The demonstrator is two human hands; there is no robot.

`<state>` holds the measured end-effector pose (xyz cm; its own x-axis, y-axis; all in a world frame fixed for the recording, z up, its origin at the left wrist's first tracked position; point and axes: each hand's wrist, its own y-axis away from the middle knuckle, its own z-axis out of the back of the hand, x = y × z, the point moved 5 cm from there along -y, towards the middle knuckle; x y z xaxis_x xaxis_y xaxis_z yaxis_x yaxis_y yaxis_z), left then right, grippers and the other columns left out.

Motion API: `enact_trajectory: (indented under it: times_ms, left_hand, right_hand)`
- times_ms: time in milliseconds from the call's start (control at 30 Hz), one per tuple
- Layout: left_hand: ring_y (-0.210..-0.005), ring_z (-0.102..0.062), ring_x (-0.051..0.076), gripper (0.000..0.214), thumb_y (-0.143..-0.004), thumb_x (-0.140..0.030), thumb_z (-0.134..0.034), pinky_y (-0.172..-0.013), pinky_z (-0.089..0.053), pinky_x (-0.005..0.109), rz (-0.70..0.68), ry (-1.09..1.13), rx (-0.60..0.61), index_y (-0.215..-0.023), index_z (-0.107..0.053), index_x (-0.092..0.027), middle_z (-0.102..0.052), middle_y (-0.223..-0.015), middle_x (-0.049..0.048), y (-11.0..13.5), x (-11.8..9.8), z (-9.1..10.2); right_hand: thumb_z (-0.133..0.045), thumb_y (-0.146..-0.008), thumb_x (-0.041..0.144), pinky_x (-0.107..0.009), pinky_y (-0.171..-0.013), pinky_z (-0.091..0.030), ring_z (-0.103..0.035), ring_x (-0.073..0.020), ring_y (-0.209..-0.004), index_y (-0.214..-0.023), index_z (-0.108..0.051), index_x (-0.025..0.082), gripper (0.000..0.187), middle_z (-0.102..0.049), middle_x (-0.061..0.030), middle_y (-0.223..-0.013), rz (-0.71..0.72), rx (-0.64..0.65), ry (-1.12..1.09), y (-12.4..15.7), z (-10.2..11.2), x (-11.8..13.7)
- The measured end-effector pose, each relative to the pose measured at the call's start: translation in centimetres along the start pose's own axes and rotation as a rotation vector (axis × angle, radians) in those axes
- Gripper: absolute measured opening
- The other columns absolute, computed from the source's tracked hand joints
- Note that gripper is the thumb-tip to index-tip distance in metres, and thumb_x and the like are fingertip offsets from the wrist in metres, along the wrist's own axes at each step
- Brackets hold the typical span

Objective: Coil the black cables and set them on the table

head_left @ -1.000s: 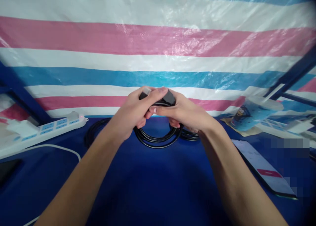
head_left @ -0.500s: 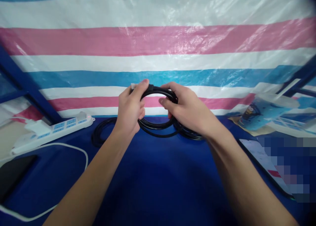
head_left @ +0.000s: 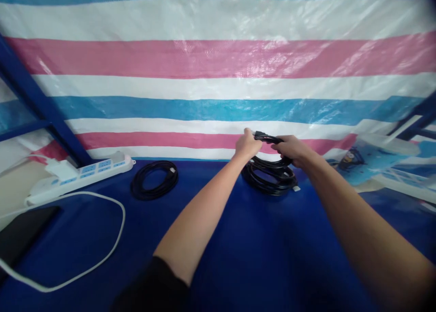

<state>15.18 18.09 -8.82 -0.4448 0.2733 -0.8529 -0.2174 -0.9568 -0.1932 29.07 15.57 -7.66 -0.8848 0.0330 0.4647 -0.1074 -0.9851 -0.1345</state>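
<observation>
A black coiled cable is gripped between my two hands at the right of centre, near the back of the table. My left hand is closed around its left side, by a dark plug with a light tip. On the opposite side, the fingers of my right hand wrap round the loops. Just beneath, other coiled black cables lie on the blue table, a pale connector end showing at their right. Whether the held coil touches them I cannot tell.
Farther left lies another coiled black cable. A white power strip, a white cord and a flat black object are at the left. At the right stands a blue cup with a straw. A striped sheet hangs behind.
Both hands have moved right with the coiled cable, from mid-table to over the coils on the right. The left coil is now uncovered.
</observation>
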Motion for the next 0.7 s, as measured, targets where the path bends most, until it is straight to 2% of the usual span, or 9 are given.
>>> enact_trajectory:
  times_ms: [100,200,333,433,600,700]
  left_hand:
    - [-0.099,-0.06,0.02,0.036,-0.089,-0.034,-0.055,-0.083,-0.053,0.041,-0.015,-0.115,0.141,-0.119,-0.055,-0.016,-0.059,-0.117,0.0097,-1.1,1.2,-4.7]
    - [-0.105,-0.058,0.021,0.036,-0.089,-0.033,-0.056,-0.087,-0.052,0.043,-0.087,-0.213,0.241,-0.121,-0.055,-0.017,-0.057,-0.122,0.0103,-0.6,3.1,-7.1]
    - [-0.107,-0.057,0.022,0.037,-0.089,-0.033,-0.056,-0.089,-0.051,0.044,-0.202,-0.295,0.296,-0.123,-0.053,-0.017,-0.055,-0.126,0.0108,-0.4,4.6,-7.3]
    - [-0.107,-0.057,0.022,0.037,-0.089,-0.033,-0.055,-0.089,-0.051,0.044,-0.261,-0.346,0.296,-0.122,-0.054,-0.017,-0.055,-0.126,0.0108,-0.3,4.7,-7.1]
    - [-0.11,-0.056,0.023,0.038,-0.089,-0.033,-0.055,-0.091,-0.049,0.046,-0.283,-0.454,0.208,-0.124,-0.053,-0.018,-0.053,-0.128,0.011,0.6,4.1,-7.3]
    - [-0.111,-0.056,0.024,0.04,-0.088,-0.034,-0.056,-0.091,-0.049,0.047,-0.3,-0.506,0.155,-0.125,-0.052,-0.017,-0.053,-0.129,0.0114,1.7,3.2,-6.5]
  right_hand:
    - [-0.055,-0.094,0.033,-0.027,-0.064,-0.053,-0.06,-0.0127,-0.074,-0.104,-0.059,0.011,0.024,-0.061,-0.0049,-0.093,-0.129,0.042,0.124,-0.2,-1.8,-4.4]
    - [-0.056,-0.093,0.032,-0.035,-0.077,-0.053,-0.061,-0.018,-0.09,-0.112,-0.058,0.013,0.027,-0.06,-0.0081,-0.107,-0.149,0.023,0.252,0.7,-3.4,-6.2]
    - [-0.056,-0.093,0.031,-0.048,-0.094,-0.046,-0.053,-0.0258,-0.113,-0.126,-0.051,0.015,0.037,-0.05,-0.012,-0.127,0.004,-0.047,0.382,2.2,-4.7,-5.4]
    - [-0.055,-0.093,0.031,-0.052,-0.098,-0.042,-0.05,-0.0273,-0.117,-0.131,-0.048,0.016,0.041,-0.047,-0.012,-0.133,0.106,-0.03,0.418,2.7,-5.6,-4.9]
    - [-0.056,-0.093,0.031,-0.052,-0.099,-0.041,-0.049,-0.0277,-0.119,-0.13,-0.049,0.016,0.041,-0.046,-0.0122,-0.134,0.109,0.002,0.437,2.2,-6.4,-5.4]
    - [-0.057,-0.092,0.032,-0.052,-0.097,-0.042,-0.049,-0.0278,-0.119,-0.129,-0.05,0.016,0.041,-0.047,-0.0121,-0.133,0.09,-0.016,0.44,2.1,-6.1,-5.5]
